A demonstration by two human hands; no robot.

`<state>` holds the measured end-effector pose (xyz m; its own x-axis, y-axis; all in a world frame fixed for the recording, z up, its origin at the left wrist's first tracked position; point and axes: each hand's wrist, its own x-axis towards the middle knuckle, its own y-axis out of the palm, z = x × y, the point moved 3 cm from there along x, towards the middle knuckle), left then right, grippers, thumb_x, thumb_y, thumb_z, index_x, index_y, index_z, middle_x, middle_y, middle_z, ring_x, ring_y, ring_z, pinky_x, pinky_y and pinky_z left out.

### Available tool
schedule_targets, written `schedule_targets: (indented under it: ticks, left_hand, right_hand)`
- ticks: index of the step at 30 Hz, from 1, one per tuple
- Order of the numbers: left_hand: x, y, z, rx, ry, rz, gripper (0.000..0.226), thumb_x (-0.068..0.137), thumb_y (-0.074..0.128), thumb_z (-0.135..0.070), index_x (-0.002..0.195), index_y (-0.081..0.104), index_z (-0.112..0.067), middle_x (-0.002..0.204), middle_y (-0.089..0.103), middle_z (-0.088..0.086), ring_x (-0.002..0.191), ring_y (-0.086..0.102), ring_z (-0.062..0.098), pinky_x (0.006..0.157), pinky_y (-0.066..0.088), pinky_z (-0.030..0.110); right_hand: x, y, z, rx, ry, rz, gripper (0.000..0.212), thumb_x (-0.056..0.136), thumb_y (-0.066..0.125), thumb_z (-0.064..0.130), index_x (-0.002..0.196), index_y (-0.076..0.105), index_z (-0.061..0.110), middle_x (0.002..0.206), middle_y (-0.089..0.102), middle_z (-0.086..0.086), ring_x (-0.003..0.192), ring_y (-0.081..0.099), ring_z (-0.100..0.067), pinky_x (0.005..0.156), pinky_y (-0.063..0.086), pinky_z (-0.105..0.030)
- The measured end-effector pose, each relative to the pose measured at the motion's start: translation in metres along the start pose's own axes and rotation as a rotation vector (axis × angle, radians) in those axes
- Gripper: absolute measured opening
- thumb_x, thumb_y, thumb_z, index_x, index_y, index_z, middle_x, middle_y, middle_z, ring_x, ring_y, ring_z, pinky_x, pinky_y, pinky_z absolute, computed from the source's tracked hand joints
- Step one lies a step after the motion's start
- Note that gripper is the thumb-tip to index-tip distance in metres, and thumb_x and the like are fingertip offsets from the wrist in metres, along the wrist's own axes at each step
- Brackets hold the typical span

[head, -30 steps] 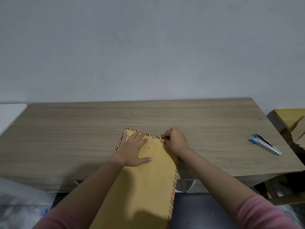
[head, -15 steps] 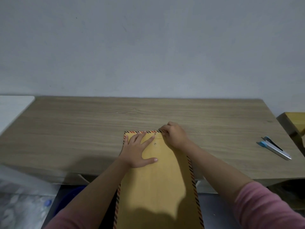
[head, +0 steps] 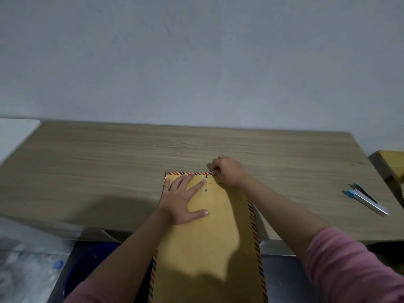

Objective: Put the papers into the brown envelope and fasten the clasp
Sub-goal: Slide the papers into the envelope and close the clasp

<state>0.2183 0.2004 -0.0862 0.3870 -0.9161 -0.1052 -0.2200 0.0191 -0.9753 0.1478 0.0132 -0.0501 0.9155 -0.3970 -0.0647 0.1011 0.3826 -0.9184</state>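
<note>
Since the earlier frames the envelope has swung from a slant to lie square to the desk edge, its striped top border now running level. Its upper part rests on the desk and its lower part hangs over the near edge toward the person. The left hand lies flat and spread on the upper left of the envelope, fingers splayed, holding nothing, index tip just beside the two small round fasteners. The right hand is curled at the top right corner, thumb and forefinger pinched on a thin dark string beside the upper fastener. Well off to the right lies a blue-and-white stapler.
</note>
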Motion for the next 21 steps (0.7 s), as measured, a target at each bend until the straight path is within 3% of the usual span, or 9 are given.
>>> schedule_targets:
  ticks: [4, 6, 13, 18, 21]
  left_hand:
    - [0.0, -0.002, 0.0, -0.041, -0.005, -0.014, 0.096, 0.061, 0.024, -0.094, 0.144, -0.001, -0.053, 0.16, -0.002, -0.011, 0.146, 0.001, 0.018, 0.114, -0.006, 0.056]
    - [0.0, -0.002, 0.0, -0.047, -0.01, -0.03, 0.098, 0.06, 0.026, -0.094, 0.144, 0.0, -0.053, 0.159, 0.001, -0.012, 0.146, 0.004, 0.017, 0.115, -0.003, 0.055]
    - [0.0, -0.005, -0.001, -0.065, -0.017, -0.03, 0.106, 0.057, 0.028, -0.095, 0.147, -0.002, -0.047, 0.159, 0.005, -0.012, 0.145, 0.007, 0.017, 0.115, -0.001, 0.054]
    - [0.003, -0.007, -0.001, -0.068, -0.028, 0.0, 0.109, 0.053, 0.024, -0.097, 0.147, 0.001, -0.047, 0.159, 0.004, -0.01, 0.145, 0.005, 0.019, 0.115, 0.0, 0.055]
    - [0.005, -0.007, -0.002, -0.08, -0.048, 0.029, 0.11, 0.053, 0.023, -0.098, 0.147, -0.002, -0.047, 0.159, 0.003, -0.009, 0.146, 0.002, 0.019, 0.115, -0.001, 0.056]
  right_hand:
    - [-0.007, -0.006, 0.004, 0.033, -0.124, -0.045, 0.006, 0.08, 0.057, 0.013, 0.084, 0.06, 0.011, 0.092, 0.058, -0.008, 0.088, 0.052, -0.026, 0.073, 0.043, -0.035]
    - [-0.014, -0.012, 0.005, 0.08, -0.173, -0.059, 0.003, 0.077, 0.057, 0.009, 0.079, 0.059, 0.01, 0.085, 0.06, -0.009, 0.078, 0.05, -0.021, 0.07, 0.04, -0.03]
    - [-0.04, -0.028, -0.005, 0.181, -0.119, -0.037, 0.003, 0.082, 0.056, 0.011, 0.082, 0.058, 0.013, 0.068, 0.06, -0.001, 0.06, 0.051, -0.017, 0.057, 0.042, -0.029]
    - [-0.055, -0.022, -0.006, -0.048, -0.156, -0.128, 0.012, 0.087, 0.055, 0.018, 0.093, 0.062, 0.012, 0.078, 0.067, -0.005, 0.071, 0.06, -0.025, 0.059, 0.034, -0.026]
    - [-0.064, -0.018, -0.009, -0.102, -0.21, -0.226, 0.017, 0.087, 0.052, 0.019, 0.093, 0.066, 0.01, 0.082, 0.072, -0.01, 0.073, 0.064, -0.032, 0.058, 0.039, -0.028]
